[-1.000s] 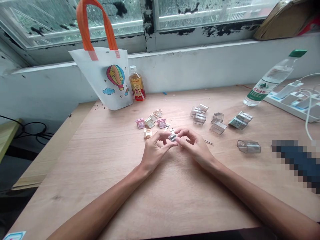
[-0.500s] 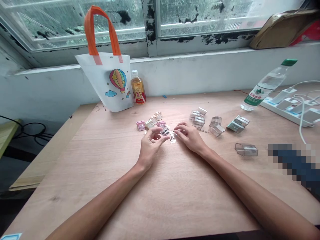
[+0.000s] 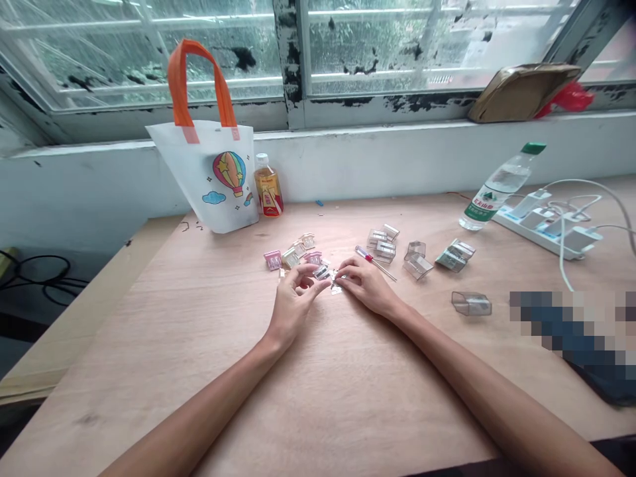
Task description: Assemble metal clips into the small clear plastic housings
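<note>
Between the thumb and fingers of my left hand [image 3: 291, 301] is a small pencil sharpener [image 3: 322, 273] with a metal blade on it. My right hand [image 3: 366, 283] is closed in a pinch just right of it, over a little pile of loose metal blades [image 3: 336, 290]; whatever its fingertips grip is too small to make out. Behind the left hand lie several pink and cream sharpener inserts [image 3: 273, 260]. A screwdriver [image 3: 382, 267] with a red and clear handle rests beyond the right hand. Several transparent grey sharpeners [image 3: 385, 251] and covers [image 3: 418, 266] stand farther right.
A white bag [image 3: 199, 179] with orange handles and a drink bottle [image 3: 269, 189] stand at the back left. At the right are a water bottle [image 3: 489, 192], a power strip [image 3: 541, 228] with cables, a single grey cover [image 3: 472, 304] and a blurred-out dark object [image 3: 586, 351].
My right hand has moved in closer to the left hand and the blades, its fingertips lowered. More of the screwdriver now shows. The camera view has shifted, tilting slightly up and right.
</note>
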The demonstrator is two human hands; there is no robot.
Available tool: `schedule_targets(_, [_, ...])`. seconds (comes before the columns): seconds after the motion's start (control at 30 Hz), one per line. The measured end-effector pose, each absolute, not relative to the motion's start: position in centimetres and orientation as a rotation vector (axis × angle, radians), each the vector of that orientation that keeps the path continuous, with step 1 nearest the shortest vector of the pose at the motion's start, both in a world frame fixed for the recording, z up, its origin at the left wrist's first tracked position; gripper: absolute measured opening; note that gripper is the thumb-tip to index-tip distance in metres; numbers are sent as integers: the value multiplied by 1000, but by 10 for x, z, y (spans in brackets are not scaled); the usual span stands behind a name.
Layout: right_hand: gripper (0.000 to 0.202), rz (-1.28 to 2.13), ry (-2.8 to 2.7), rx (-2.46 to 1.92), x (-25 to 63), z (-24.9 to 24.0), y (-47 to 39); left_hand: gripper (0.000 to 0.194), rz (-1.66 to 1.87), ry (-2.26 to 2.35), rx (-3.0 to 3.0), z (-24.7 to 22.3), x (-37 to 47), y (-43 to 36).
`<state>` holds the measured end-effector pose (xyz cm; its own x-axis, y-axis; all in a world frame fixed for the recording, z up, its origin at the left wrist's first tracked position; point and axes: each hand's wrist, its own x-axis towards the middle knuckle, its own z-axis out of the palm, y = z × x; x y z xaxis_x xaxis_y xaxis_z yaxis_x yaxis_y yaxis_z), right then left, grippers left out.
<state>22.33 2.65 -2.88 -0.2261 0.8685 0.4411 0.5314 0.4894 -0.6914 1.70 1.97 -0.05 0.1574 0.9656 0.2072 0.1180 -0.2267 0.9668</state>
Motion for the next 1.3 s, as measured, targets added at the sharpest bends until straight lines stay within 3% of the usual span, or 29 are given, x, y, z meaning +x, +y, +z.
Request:
schedule_targets(0.23, [22,485,-1799,-1246,224,-35,35,40,1204,1121,1583,3,18,18])
schedule_targets(0.63, [15,466,-1808,-1319,219,-26,41,32,1102,1121,1753,8,19,20])
schedule_targets(0.87, [25,778,-1397,-1179,219,-26,11,29,1083,996,1967,3,22,13])
schedule_targets(1.0, [30,937,-1347,-1164,215,-28,1,37,1026,965,1803,0,22,12])
schedule_targets(1.3, [28,919,-1274,-1165,211,-26,0,33,1011,997,1744,-2,21,13])
